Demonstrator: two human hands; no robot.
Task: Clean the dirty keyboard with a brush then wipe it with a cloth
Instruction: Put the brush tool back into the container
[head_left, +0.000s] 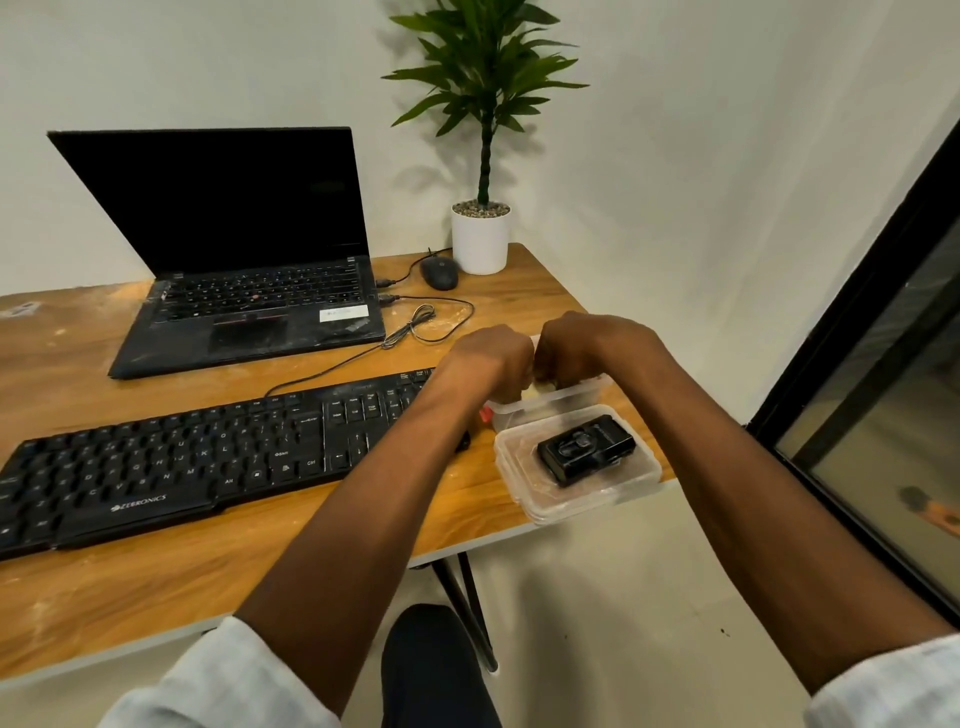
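The left grip (491, 358) and the right grip (582, 348) are meeting knuckle to knuckle over a clear tub (574, 396) that is sitting by the right edge of the desk (260, 566); both are clenching, with the fingers curling down out of sight, and a pale item (536, 384) is showing in the gap between them, so each seems to be pinching one side of it; what it is cannot be told, though working it two-handed suggests something from the tub being pulled apart or unfolded. The tub's lid (519, 499) is lying just in front of it at the front right corner, and a black device (584, 451) is resting on it, probably parked there out of the way. The keyboard (171, 467) is lying along the front edge toward the left, its right end passing under the left forearm; neither grip is touching it, and it is waiting close at hand for a brushing that does not look begun. A small red piece (485, 414) is peeking out at the tub's left side; too little is showing to name it. Behind, a laptop (249, 291) is standing open near the back edge, with a mouse (440, 273) and a potted plant (480, 234) toward the back right corner.
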